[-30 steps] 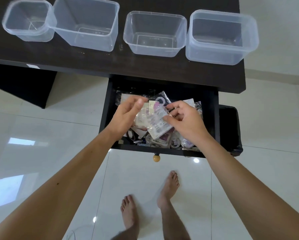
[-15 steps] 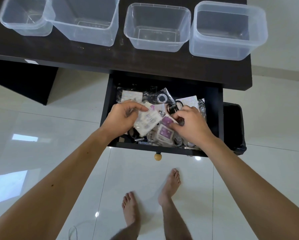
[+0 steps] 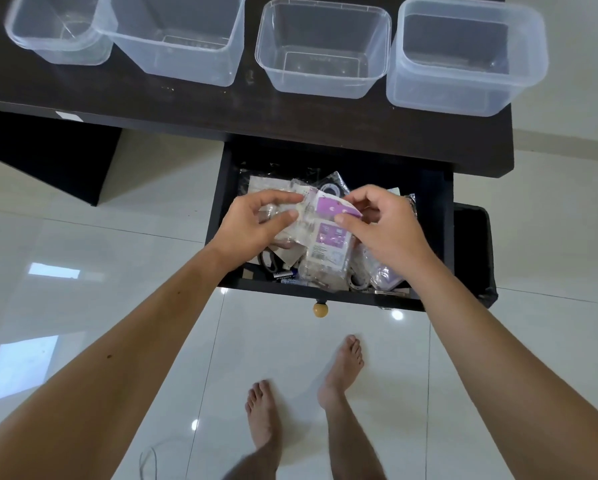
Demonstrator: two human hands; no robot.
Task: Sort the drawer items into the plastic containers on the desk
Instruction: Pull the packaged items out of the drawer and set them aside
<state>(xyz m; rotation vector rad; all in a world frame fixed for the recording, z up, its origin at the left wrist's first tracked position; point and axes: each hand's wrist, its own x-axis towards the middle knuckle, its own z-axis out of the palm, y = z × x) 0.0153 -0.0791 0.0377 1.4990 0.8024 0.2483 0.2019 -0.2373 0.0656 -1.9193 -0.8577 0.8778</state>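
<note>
The black drawer (image 3: 436, 216) stands pulled out under the dark desk (image 3: 193, 109), full of clear packets, scissors (image 3: 268, 261), batteries and tape rolls. My left hand (image 3: 252, 223) pinches a bunch of clear plastic packets (image 3: 302, 220) above the drawer. My right hand (image 3: 384, 223) grips a purple-and-white packet (image 3: 328, 211) and holds it against that bunch. Several empty clear plastic containers line the desk: a small one (image 3: 58, 39) far left, a tall one (image 3: 179, 43), a shallow one (image 3: 321, 46), and a large one (image 3: 463, 57) at the right.
A wooden knob (image 3: 320, 309) sticks out of the drawer front. A black bin (image 3: 474, 251) stands on the floor right of the drawer. My bare feet (image 3: 339, 368) rest on glossy white tiles below. The desk's dark side panel (image 3: 48, 154) is at the left.
My right hand has lifted a purple-and-white packet out of the drawer and brought it to the packets in my left hand. Both hands have risen slightly.
</note>
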